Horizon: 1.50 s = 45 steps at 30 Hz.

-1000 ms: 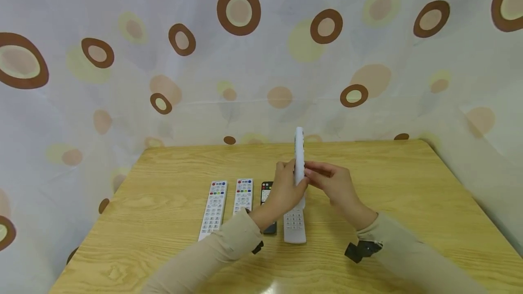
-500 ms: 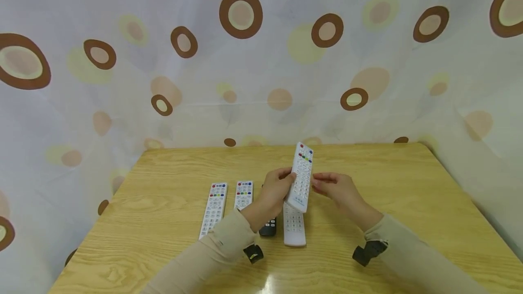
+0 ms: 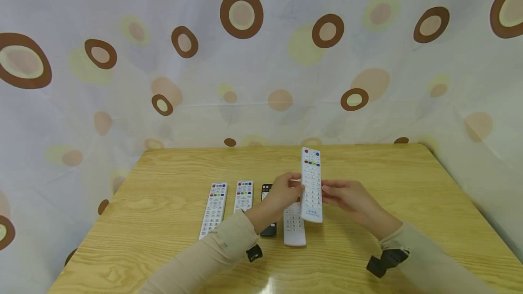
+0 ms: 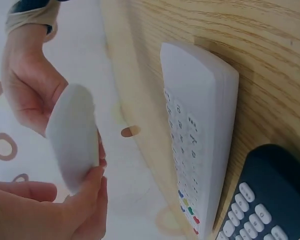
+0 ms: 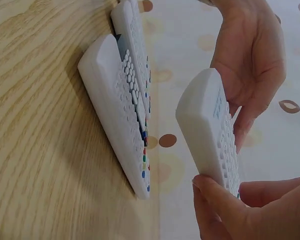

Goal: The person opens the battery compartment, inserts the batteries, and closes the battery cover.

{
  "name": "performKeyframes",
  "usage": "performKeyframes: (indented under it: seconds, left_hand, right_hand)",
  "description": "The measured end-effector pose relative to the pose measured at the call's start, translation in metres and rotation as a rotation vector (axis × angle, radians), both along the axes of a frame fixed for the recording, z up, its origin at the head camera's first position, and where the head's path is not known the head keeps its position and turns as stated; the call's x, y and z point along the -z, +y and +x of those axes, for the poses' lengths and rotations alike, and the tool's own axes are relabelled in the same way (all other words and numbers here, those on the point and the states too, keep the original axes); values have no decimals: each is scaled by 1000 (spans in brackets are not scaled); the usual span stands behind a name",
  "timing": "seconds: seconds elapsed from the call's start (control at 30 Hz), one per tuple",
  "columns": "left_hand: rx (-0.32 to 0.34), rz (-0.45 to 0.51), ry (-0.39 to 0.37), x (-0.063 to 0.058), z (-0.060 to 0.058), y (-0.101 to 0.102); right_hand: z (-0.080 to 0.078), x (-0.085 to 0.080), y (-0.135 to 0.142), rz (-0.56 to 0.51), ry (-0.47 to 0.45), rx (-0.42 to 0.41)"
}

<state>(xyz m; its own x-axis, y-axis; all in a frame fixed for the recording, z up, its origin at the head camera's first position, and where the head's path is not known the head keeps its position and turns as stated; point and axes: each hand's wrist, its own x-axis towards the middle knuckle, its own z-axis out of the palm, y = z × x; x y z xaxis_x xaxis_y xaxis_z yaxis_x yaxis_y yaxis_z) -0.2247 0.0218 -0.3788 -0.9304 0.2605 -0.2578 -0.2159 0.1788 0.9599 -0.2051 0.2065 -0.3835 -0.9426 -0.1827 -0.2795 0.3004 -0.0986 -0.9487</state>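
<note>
A white remote control (image 3: 312,185) is held above the table, its button face toward the head camera and coloured buttons at the far end. My left hand (image 3: 282,198) grips its left edge, thumb on the front. On the other edge, my right hand (image 3: 351,198) pinches it between thumb and fingers. Below it lies another white remote (image 3: 294,228), partly covered by the held one and my left hand. A black remote (image 3: 268,230) sits left of that, mostly behind my left hand; its white keys show in the left wrist view.
Two more white remotes, the leftmost (image 3: 213,210) and its neighbour (image 3: 244,196), lie in the same row on the wooden table (image 3: 388,180). My left forearm passes over their near ends. A patterned curtain (image 3: 261,71) hangs behind the table.
The held remote has turned from edge-on to face the head camera and shifted right and slightly lower. My right hand came away from it, then took hold of its right edge.
</note>
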Motion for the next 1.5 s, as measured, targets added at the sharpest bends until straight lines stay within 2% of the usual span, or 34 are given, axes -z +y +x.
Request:
performKeyframes:
  seconds: [0.2,0.33,0.57,0.83,1.03,1.3,1.5]
  left_hand:
    - [103,-77,-43,5,0,3]
    - [146,-112,-44,10,-2,9]
    - [165,-217,-55,16,-3,23]
    - [164,-369,-13,27,-3,34]
    - [214,-472,-30,33,0,39]
    - [321,-616,78,28,1,40]
    - [386,-694,129,26,-1,42]
  right_hand:
    - [1,6,7,74,-55,-17]
    - [0,12,14,102,-49,-39]
    - [-3,24,24,160,-19,-92]
    - [-4,36,27,234,-59,-126]
    - [-4,46,26,232,-46,-136]
    - [-2,43,26,216,-41,-164]
    - [-4,40,27,264,-33,-175]
